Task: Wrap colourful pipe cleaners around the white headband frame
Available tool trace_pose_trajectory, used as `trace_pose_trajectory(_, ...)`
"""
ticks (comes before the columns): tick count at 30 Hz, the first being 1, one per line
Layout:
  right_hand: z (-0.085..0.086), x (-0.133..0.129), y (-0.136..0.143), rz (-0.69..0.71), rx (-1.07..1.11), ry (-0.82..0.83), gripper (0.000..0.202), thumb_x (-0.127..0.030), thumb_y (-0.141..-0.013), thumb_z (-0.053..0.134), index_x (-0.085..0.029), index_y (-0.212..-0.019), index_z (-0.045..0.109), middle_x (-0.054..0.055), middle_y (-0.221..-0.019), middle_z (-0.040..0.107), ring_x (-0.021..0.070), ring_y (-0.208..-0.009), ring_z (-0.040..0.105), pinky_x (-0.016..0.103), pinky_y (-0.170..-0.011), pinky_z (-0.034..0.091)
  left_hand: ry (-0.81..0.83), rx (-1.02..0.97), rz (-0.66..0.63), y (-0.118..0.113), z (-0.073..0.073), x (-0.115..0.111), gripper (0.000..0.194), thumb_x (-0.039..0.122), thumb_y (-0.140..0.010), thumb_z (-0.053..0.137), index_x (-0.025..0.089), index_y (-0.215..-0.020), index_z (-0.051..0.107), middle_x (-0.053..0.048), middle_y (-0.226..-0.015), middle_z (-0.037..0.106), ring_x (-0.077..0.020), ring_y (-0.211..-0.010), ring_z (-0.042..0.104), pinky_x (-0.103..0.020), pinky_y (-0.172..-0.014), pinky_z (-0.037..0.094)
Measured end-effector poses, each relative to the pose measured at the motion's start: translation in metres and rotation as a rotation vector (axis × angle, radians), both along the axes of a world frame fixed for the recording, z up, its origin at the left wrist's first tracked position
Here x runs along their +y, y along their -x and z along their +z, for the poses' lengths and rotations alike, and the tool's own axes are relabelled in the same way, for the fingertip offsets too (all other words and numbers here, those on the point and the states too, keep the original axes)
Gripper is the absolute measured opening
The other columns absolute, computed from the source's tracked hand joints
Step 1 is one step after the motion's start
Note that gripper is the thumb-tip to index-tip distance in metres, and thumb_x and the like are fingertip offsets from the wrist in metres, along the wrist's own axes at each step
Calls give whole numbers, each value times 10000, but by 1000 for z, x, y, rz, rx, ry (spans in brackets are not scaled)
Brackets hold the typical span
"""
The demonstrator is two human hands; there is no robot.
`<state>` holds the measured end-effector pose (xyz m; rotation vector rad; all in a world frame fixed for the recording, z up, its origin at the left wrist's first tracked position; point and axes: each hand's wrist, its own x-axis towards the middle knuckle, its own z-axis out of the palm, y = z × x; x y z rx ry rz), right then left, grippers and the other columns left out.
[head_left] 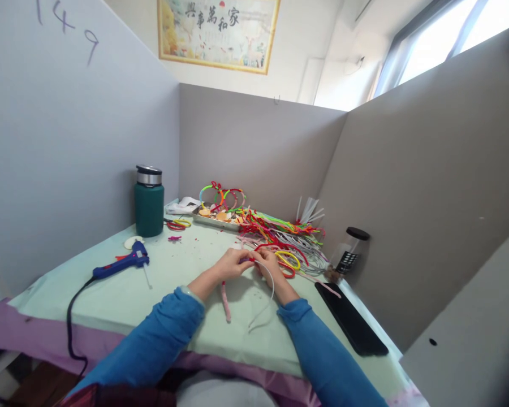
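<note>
Over the middle of the table, my left hand (234,263) and my right hand (268,263) meet with fingertips pinched together. Between them is a thin white cord (272,282), which bows out below my right hand and curls down toward the cloth. A small red piece shows where the fingertips meet; the fingers cover most of it. Just below my left hand is a short, fuzzy pink stem (225,305) with a dark red upper end. Whether it hangs from the held piece or lies on the table, I cannot tell.
A blue glue gun (121,264) with a black cable lies left, near a green bottle (149,206) and scissors (177,224). Behind my hands are a metal tray (217,221), colourful hoops and a heap of fuzzy stems (280,232). A black phone-like slab (351,321) lies right.
</note>
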<state>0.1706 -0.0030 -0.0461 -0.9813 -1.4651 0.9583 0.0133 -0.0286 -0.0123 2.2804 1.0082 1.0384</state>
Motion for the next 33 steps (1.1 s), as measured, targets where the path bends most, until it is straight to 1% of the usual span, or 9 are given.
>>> trace_pose_trajectory(2,0,-1,0,12,-6,0,381,-521,-704,646,-202,-602,463,-69,-465,405,86,-422,337,230,-427,251,-16,-28,15,1,0,0,133,254,-779,595,142,-849,615,67,-534,440,-88,-528,388,-208,-536,274)
trace_pose_trajectory(5,0,0,0,12,-21,-15,418,-560,-690,657,-200,-596,467,-61,-470,422,85,-422,337,230,-417,247,-8,-53,-19,2,0,1,201,226,-771,601,151,-954,637,77,-522,435,-85,-514,381,-202,-532,285)
trace_pose_trajectory(10,2,-1,2,23,52,16,410,-548,-690,672,-198,-616,473,-66,-484,416,79,-422,337,220,-405,251,48,-168,-94,2,1,3,190,260,-773,598,145,-896,684,-5,-707,621,-104,-619,496,-213,-594,367)
trace_pose_trajectory(12,4,-4,3,22,113,41,389,-526,-697,677,-201,-644,471,-72,-495,412,78,-424,340,212,-399,259,87,-246,-118,2,2,4,210,309,-765,614,144,-878,680,-33,-792,658,-125,-690,543,-221,-623,395)
trace_pose_trajectory(14,7,-8,3,19,164,61,368,-507,-705,674,-205,-669,467,-73,-510,420,79,-425,347,208,-391,265,132,-322,-124,2,3,6,249,358,-745,639,140,-859,672,-40,-790,660,-133,-703,554,-223,-616,400)
trace_pose_trajectory(17,11,-13,2,33,225,42,335,-476,-714,666,-206,-691,470,-68,-535,440,79,-432,353,208,-395,281,224,-457,-56,2,3,9,321,425,-729,649,130,-856,655,0,-645,597,-100,-572,490,-210,-522,348)
trace_pose_trajectory(22,13,-18,3,66,172,-24,320,-469,-709,677,-205,-702,496,-64,-536,438,80,-438,338,220,-420,290,451,-644,22,2,3,14,396,511,-673,673,151,-799,564,102,-460,363,-34,-369,250,-199,-393,172)
trace_pose_trajectory(27,12,-17,6,26,95,-86,306,-468,-675,698,-198,-693,555,-45,-541,458,100,-476,385,236,-449,316,603,-672,-3,4,4,15,394,504,-668,682,180,-693,458,107,-441,354,-20,-328,213,-197,-371,111)
trace_pose_trajectory(33,14,-17,4,63,194,-43,328,-437,-697,676,-197,-916,630,-56,-547,467,94,-441,371,235,-432,304,695,-656,112,4,3,17,322,427,-740,638,188,-678,431,105,-421,343,-29,-303,211,-201,-363,97)
